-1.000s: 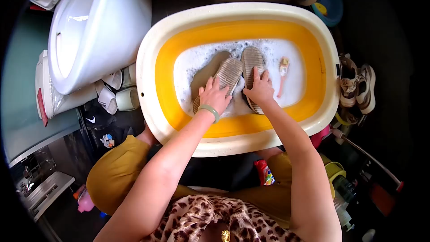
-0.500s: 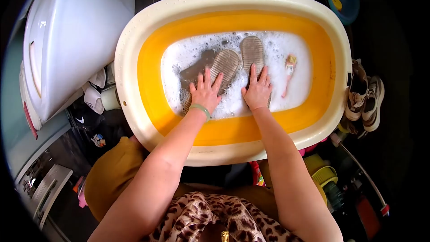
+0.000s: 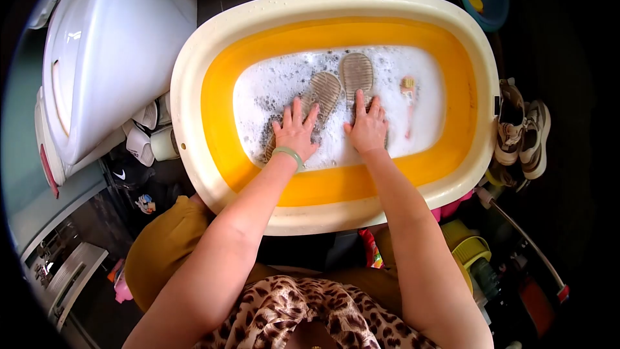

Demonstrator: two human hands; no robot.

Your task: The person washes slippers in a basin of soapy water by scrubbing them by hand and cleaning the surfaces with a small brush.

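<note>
Reaching down into a big oval tub (image 3: pixel 187 90), the two hands were palm down in a load of white suds (image 3: pixel 420 64). The left hand (image 3: pixel 295 134) had its fingers spread wide over one shoe (image 3: pixel 325 89), which lay at a slant, ribbed sole up. Its toe-side fingers sat on the lower part of that sole, and a darker bit of the shoe poked out to the left of the palm. The right hand (image 3: pixel 368 130) was opened out the same way over the lower half of the other shoe (image 3: pixel 357 72), also sole up and pointing pretty much straight away from the wrist. Neither of the hands was clenched or wrapped around anything; both were just laid flat on top. How much of each shoe sat under the foam, I couldn't tell.

A brush (image 3: pixel 408 94) floated or lay in the suds to the right of the right hand, bristle end farther off, thin pinkish handle nearer. There was a pale green bangle (image 3: pixel 289 155) on the left wrist. The yellow inner wall (image 3: pixel 336 190) of the tub curved round both hands. Outside it, well off to the right of the right hand, stood a pair of sneakers (image 3: pixel 535 139), and way over past the left hand was a big glossy white fixture (image 3: pixel 135 45).
</note>
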